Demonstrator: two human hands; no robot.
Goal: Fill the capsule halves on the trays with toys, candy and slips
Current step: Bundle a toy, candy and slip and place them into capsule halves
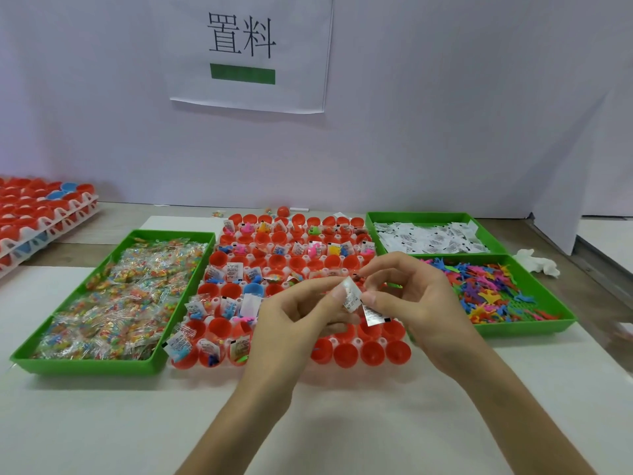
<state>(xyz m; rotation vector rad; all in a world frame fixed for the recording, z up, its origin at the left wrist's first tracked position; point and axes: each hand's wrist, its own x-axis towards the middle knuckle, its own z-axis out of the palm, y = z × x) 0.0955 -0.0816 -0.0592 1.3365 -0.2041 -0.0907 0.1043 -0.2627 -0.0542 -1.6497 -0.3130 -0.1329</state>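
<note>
Where the two hands meet above the near right rows of red capsule halves (373,353), two white slips show. The left hand (301,317) pinches the upper slip (351,296) between thumb and forefinger, and the right hand (418,303) pinches the lower slip (375,315), which touches the upper one. Three green trays flank the capsule tray (216,301): the candy tray (85,366) left, the toy tray (524,329) right, and the slip tray (435,217) far right. Stacked capsule trays (44,214) sit far left.
</note>
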